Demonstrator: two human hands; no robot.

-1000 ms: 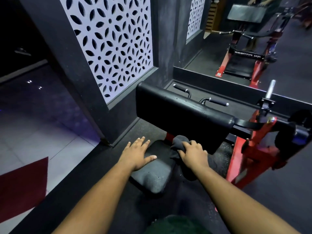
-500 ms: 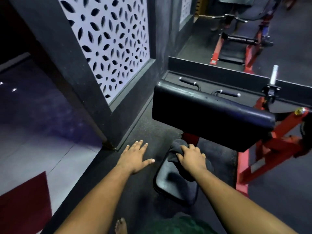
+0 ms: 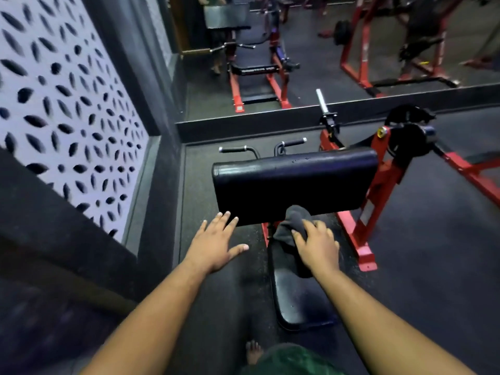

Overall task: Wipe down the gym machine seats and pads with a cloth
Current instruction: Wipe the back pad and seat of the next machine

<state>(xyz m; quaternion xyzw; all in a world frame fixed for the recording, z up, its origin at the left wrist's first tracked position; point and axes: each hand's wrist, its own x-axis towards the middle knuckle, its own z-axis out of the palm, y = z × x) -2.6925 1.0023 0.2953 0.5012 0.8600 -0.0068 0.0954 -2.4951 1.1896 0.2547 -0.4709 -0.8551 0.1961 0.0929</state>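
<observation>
Right hand (image 3: pixel 316 246) presses cloth (image 3: pixel 293 226) beneath pad (image 3: pixel 292 185).

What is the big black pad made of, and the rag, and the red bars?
The big black pad looks like smooth vinyl or leather over padding: it is shiny, with rounded edges. The dark grey rag under the right hand looks like soft woven cloth, matte and bunched in folds. The red bars look like painted metal tubing, straight and hard-edged.

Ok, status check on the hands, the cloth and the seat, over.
Left hand open, fingers spread, holding nothing. Right hand gripping dark grey cloth on the black padded seat. Large black pad above. Nothing in the way.
</observation>
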